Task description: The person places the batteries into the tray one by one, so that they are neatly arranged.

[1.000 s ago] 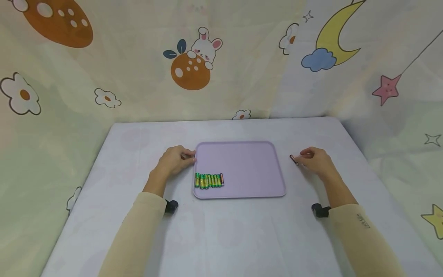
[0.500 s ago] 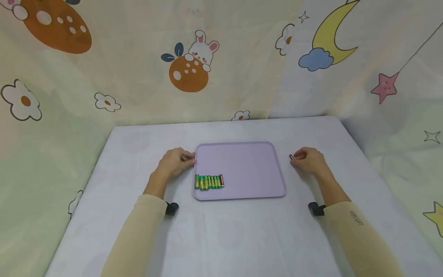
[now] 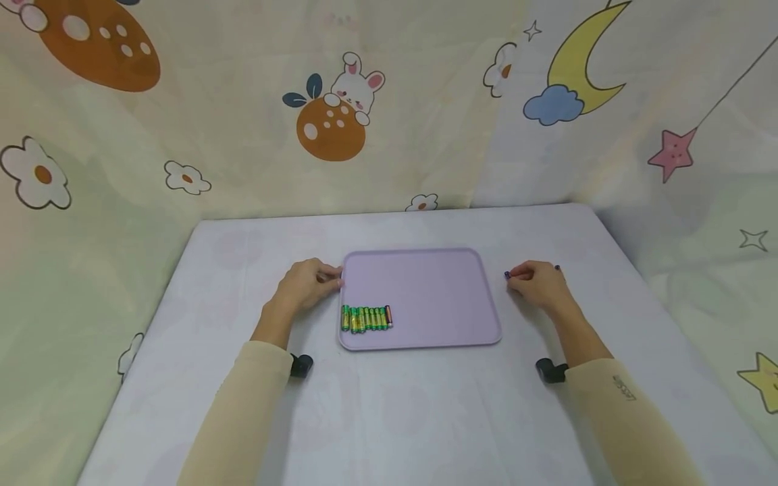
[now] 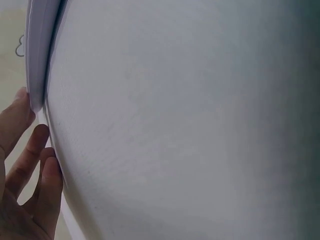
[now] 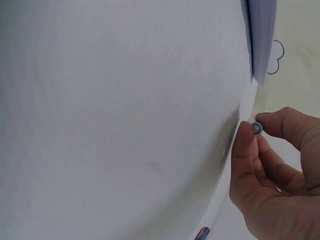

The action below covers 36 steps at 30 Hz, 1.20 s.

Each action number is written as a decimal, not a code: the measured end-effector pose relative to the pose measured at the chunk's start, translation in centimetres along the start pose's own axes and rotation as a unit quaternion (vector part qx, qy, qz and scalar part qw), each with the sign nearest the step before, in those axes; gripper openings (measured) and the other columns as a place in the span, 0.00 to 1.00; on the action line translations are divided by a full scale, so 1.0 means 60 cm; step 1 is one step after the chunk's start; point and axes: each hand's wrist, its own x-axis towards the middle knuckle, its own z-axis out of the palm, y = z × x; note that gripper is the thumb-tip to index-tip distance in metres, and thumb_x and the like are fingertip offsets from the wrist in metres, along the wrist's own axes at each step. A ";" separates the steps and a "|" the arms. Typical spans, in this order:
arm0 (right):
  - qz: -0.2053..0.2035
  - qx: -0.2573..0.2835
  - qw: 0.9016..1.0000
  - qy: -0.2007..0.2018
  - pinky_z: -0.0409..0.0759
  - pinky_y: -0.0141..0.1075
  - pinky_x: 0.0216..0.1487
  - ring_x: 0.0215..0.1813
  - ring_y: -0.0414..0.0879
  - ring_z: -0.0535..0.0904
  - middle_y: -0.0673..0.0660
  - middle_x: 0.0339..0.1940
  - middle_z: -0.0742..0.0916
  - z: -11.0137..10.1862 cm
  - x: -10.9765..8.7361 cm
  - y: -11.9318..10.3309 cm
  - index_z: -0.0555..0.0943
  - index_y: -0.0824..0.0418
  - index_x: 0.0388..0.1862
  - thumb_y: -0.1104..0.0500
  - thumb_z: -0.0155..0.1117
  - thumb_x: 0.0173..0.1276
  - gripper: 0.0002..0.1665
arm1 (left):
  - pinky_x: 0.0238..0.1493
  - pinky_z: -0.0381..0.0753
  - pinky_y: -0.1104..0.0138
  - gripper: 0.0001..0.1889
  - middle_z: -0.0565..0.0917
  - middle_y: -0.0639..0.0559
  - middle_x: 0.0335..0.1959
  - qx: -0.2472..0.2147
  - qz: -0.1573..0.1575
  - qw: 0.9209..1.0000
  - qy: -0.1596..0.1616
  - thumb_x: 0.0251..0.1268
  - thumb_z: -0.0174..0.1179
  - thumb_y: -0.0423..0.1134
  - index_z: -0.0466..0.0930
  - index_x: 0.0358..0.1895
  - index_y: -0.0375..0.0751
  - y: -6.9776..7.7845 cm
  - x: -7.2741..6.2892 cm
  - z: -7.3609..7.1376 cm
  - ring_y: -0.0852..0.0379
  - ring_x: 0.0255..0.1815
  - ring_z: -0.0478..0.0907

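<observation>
The lilac tray [image 3: 434,297] lies on the table. A row of green-and-yellow batteries [image 3: 362,318] stands side by side near its left front corner, ended on the right by a dark battery with a copper-coloured band [image 3: 389,316]. My left hand [image 3: 306,282] touches the tray's left rim with thumb and fingertips; the left wrist view shows these fingers [image 4: 49,192] fairly straight by the edge. Right of the tray, my right hand [image 3: 537,282] pinches a small battery [image 5: 257,128] between thumb and fingertips, its round end facing the wrist camera. The fingers hide most of its body.
A small dark object [image 3: 557,268] lies just behind my right hand; a blue-and-orange piece [image 5: 202,233] shows at the bottom of the right wrist view. White cloth [image 3: 413,412] covers the table, and a printed curtain [image 3: 243,121] rises behind and at both sides.
My right hand has shifted slightly left, towards the tray, with the battery, which has turned so that only its end sticks out. The left hand stays at the tray's rim.
</observation>
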 end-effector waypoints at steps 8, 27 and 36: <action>-0.011 0.099 0.995 -0.018 0.80 0.31 0.41 0.42 0.45 0.82 0.64 0.46 0.87 0.018 -0.020 -0.035 0.82 0.70 0.57 0.60 0.63 0.71 0.20 | 0.55 0.78 0.51 0.21 0.85 0.49 0.55 0.001 0.004 1.000 0.001 0.69 0.67 0.53 0.85 0.62 0.55 -0.004 0.001 0.000 0.48 0.54 0.81; -0.060 0.189 0.975 -0.097 0.84 0.35 0.47 0.41 0.48 0.87 0.64 0.46 0.89 0.118 -0.053 -0.133 0.83 0.69 0.55 0.60 0.65 0.73 0.17 | 0.56 0.78 0.50 0.21 0.85 0.49 0.56 0.003 -0.002 1.000 -0.007 0.69 0.67 0.53 0.85 0.62 0.55 -0.001 0.002 0.000 0.48 0.55 0.81; -0.066 0.183 0.972 -0.134 0.79 0.34 0.46 0.36 0.46 0.87 0.58 0.39 0.90 0.170 -0.070 -0.188 0.85 0.65 0.52 0.59 0.66 0.72 0.14 | 0.58 0.78 0.49 0.21 0.86 0.48 0.56 0.002 0.004 1.000 0.000 0.69 0.67 0.53 0.85 0.62 0.55 -0.004 0.003 -0.001 0.48 0.56 0.81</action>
